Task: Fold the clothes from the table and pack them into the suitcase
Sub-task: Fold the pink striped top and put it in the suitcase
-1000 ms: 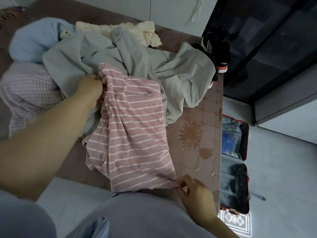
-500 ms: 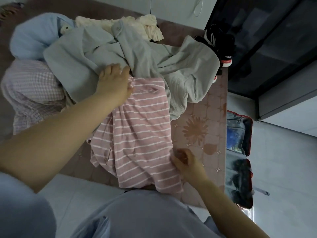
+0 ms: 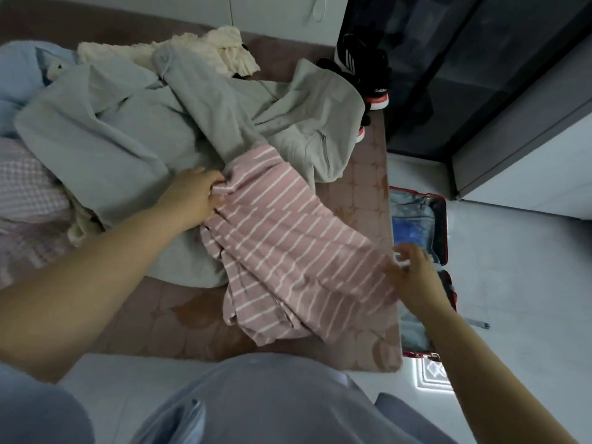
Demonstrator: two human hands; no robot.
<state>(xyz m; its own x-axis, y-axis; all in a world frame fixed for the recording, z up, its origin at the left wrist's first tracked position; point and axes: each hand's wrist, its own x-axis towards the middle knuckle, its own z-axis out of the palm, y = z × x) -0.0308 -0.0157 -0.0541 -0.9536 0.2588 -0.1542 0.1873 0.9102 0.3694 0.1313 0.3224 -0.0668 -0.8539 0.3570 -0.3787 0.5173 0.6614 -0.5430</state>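
Folding step: left hand (image 3: 195, 197) gripped pink white-striped fabric garment (image 3: 294, 251), right hand (image 3: 416, 277) pinched its edge; next move probably needed a flat fold-over.

Soft matt pink striped cloth garment (image 3: 298, 245), matt grey fleecy hoodie (image 3: 128, 129), glossy hard-shell suitcase (image 3: 443, 219)

Five garments are lying on the surface (image 3: 352, 193): pink striped top (image 3: 298, 251), grey jacket (image 3: 112, 139), cream piece (image 3: 221, 43), light blue piece (image 3: 16, 68), checked piece (image 3: 25, 187). One suitcase (image 3: 443, 206) and two black sneakers (image 3: 365, 72) are sitting nearby.
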